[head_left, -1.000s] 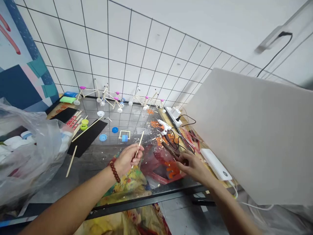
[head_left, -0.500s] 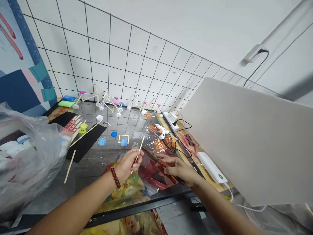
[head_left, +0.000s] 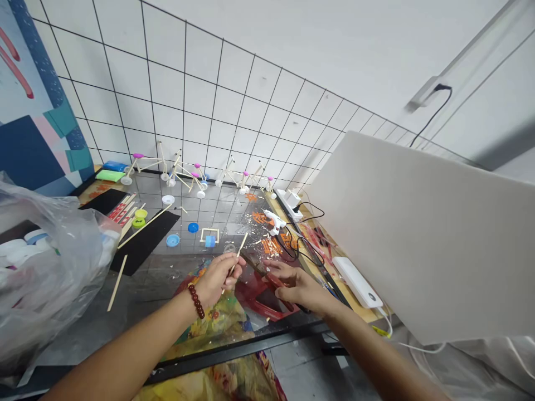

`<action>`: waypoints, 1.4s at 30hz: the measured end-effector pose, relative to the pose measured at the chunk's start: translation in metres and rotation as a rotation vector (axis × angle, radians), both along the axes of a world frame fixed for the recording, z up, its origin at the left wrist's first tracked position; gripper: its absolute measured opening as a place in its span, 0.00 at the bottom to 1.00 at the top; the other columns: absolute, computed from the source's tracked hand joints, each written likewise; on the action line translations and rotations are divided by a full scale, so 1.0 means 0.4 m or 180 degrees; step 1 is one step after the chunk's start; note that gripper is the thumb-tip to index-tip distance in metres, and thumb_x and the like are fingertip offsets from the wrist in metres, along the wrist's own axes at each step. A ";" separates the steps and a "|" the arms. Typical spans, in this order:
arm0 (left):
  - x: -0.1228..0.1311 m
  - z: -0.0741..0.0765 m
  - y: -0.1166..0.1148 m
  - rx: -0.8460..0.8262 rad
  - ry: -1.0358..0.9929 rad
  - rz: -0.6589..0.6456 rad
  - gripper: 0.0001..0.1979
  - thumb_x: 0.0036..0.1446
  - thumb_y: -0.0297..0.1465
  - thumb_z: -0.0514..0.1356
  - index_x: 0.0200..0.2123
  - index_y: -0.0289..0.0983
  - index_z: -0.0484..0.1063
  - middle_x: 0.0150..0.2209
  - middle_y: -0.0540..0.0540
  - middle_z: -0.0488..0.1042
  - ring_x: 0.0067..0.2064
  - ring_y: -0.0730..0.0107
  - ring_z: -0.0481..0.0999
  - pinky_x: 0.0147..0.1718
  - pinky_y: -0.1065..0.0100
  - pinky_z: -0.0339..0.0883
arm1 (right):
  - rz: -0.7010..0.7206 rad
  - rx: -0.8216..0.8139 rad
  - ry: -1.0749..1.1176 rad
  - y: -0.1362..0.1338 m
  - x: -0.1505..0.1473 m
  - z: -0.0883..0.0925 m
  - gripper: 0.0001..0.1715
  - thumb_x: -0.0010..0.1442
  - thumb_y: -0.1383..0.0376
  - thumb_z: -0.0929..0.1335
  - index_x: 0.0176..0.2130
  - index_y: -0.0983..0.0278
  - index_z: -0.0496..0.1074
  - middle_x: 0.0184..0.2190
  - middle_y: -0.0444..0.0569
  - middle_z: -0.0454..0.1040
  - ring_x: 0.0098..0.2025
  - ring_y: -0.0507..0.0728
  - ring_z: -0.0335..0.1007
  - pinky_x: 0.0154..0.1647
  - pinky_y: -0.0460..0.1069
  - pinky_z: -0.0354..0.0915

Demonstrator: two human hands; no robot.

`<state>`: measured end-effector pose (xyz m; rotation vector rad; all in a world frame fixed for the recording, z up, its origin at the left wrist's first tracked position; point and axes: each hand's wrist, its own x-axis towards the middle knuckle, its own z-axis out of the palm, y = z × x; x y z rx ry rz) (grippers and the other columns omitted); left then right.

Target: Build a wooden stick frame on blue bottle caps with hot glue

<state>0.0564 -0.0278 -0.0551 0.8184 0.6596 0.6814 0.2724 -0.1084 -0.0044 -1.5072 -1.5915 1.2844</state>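
Pliers (in right hand) moved beside stick.

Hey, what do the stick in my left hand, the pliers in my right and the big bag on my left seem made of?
The stick is probably bare wood: pale, matte and straight. The pliers look like metal, dull brown in front, with red handles, perhaps plastic-coated. The bag seems thin plastic: shiny, creased, with white things showing through.
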 end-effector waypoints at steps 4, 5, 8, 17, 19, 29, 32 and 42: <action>-0.002 0.007 0.002 -0.0038 0.0101 -0.0030 0.13 0.48 0.37 0.62 0.32 0.34 0.69 0.20 0.55 0.63 0.17 0.85 0.50 0.18 0.75 0.36 | 0.0067 0.0147 -0.0324 -0.002 -0.018 0.015 0.11 0.47 0.68 0.71 0.34 0.62 0.81 0.58 0.55 0.71 0.69 0.66 0.53 0.65 0.58 0.56; -0.002 0.009 0.001 -0.0038 0.0134 -0.0035 0.13 0.47 0.37 0.62 0.32 0.34 0.69 0.20 0.55 0.63 0.17 0.85 0.50 0.18 0.75 0.35 | 0.0106 0.0217 -0.0399 -0.003 -0.022 0.022 0.08 0.47 0.68 0.71 0.32 0.62 0.80 0.55 0.55 0.73 0.68 0.65 0.55 0.63 0.57 0.58; -0.002 0.012 0.000 0.0012 0.0254 -0.0066 0.14 0.47 0.38 0.62 0.32 0.33 0.69 0.20 0.54 0.63 0.17 0.85 0.50 0.18 0.75 0.35 | 0.0418 0.0518 -0.0759 -0.005 -0.026 0.041 0.06 0.48 0.71 0.68 0.23 0.62 0.71 0.33 0.49 0.75 0.66 0.62 0.59 0.64 0.57 0.58; 0.005 -0.004 -0.004 0.0297 0.0286 -0.0080 0.17 0.50 0.42 0.62 0.32 0.33 0.70 0.20 0.53 0.64 0.17 0.84 0.51 0.18 0.75 0.37 | 0.0588 0.0963 -0.1242 -0.012 -0.008 0.039 0.08 0.49 0.74 0.68 0.28 0.61 0.73 0.39 0.51 0.77 0.62 0.64 0.65 0.58 0.55 0.65; 0.004 -0.005 -0.004 0.0335 0.0225 -0.0048 0.19 0.51 0.45 0.62 0.31 0.33 0.70 0.20 0.53 0.63 0.17 0.84 0.51 0.18 0.75 0.38 | 0.0400 0.0814 -0.1118 -0.014 -0.011 0.030 0.08 0.49 0.73 0.69 0.31 0.61 0.73 0.45 0.52 0.76 0.55 0.63 0.71 0.53 0.54 0.68; 0.001 -0.015 -0.006 0.0402 0.0115 -0.0012 0.24 0.50 0.51 0.65 0.30 0.33 0.69 0.20 0.55 0.61 0.17 0.85 0.49 0.17 0.75 0.38 | 0.0346 0.0109 -0.0642 0.008 -0.003 0.022 0.16 0.48 0.68 0.70 0.40 0.64 0.75 0.31 0.42 0.71 0.33 0.53 0.68 0.36 0.47 0.65; 0.001 -0.019 -0.004 0.0376 0.0124 0.0029 0.25 0.49 0.52 0.65 0.30 0.33 0.70 0.20 0.55 0.61 0.17 0.85 0.49 0.17 0.75 0.37 | 0.0517 0.0137 -0.0766 0.013 -0.002 0.026 0.19 0.53 0.67 0.68 0.46 0.63 0.76 0.28 0.40 0.70 0.31 0.52 0.65 0.33 0.46 0.64; 0.003 -0.015 -0.001 0.0295 0.0190 -0.0058 0.23 0.50 0.49 0.65 0.30 0.32 0.69 0.20 0.53 0.64 0.17 0.85 0.51 0.17 0.76 0.37 | 0.0529 0.0719 -0.1509 0.001 0.004 0.014 0.31 0.52 0.66 0.70 0.56 0.60 0.75 0.43 0.49 0.74 0.44 0.60 0.69 0.48 0.53 0.66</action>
